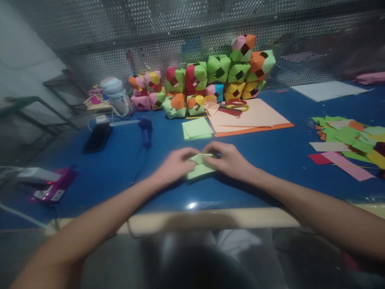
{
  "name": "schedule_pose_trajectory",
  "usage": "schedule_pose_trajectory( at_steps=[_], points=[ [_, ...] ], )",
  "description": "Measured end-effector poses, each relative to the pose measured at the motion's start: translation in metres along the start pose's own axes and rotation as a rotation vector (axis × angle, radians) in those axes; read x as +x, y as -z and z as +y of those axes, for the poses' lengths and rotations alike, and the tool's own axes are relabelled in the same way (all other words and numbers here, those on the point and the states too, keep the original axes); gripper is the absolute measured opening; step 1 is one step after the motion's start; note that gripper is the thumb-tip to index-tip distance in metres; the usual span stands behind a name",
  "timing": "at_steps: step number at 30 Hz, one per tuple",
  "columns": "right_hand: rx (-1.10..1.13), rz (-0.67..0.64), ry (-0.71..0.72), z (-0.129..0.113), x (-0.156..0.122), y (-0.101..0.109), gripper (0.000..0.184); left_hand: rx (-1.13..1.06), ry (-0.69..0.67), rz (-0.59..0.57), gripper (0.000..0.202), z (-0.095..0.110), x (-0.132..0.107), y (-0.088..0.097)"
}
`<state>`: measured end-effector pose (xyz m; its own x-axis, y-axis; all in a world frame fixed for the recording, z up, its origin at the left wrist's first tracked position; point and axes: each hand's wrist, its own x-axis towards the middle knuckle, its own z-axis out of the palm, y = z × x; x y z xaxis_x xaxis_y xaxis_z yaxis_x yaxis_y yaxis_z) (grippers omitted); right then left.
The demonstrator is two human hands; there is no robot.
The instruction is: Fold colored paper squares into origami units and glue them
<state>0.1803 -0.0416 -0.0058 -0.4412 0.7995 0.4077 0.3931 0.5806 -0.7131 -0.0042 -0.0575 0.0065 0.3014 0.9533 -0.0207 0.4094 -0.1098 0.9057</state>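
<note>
Between my two hands, just above the blue table or resting on it, is a piece of light green paper (201, 170), partly folded along its upper edge. My left hand (178, 163) pinches its left side, with the fingers curled over the top. At the right side my right hand (226, 159) grips the paper between thumb and fingers. The fingertips cover part of the fold. Beyond the hands lies a small stack of light green paper squares (197, 128). Red and yellow scissors (236, 106) rest on peach paper sheets (258, 116).
Folded paper cubes (218, 68) stand stacked along the back by a perforated metal screen (168, 36). Colourful paper scraps (355, 138) are heaped at right. A phone (98, 137), a bottle (116, 96), a blue glue gun (146, 130) and a magenta box (58, 184) occupy the left.
</note>
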Motion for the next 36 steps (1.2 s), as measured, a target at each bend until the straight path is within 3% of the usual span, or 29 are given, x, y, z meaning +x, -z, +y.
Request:
schedule_pose_trajectory(
  at_steps=[17, 24, 30, 36],
  points=[
    [0.075, 0.010, -0.078, -0.005, 0.000, -0.002, 0.013, 0.091, 0.007, 0.120, 0.025, -0.002, 0.002, 0.001],
    [0.113, -0.069, -0.138, -0.011, 0.001, 0.004, 0.036, 0.105, 0.001, 0.142, 0.026, -0.001, 0.001, 0.001],
    [0.096, -0.060, -0.077, -0.004, 0.001, 0.000, 0.020, 0.140, -0.021, 0.135, 0.024, 0.001, -0.001, 0.000],
    [0.033, -0.049, -0.017, 0.002, 0.000, -0.002, 0.017, 0.169, -0.018, 0.131, 0.023, 0.002, -0.001, 0.000]
  ],
)
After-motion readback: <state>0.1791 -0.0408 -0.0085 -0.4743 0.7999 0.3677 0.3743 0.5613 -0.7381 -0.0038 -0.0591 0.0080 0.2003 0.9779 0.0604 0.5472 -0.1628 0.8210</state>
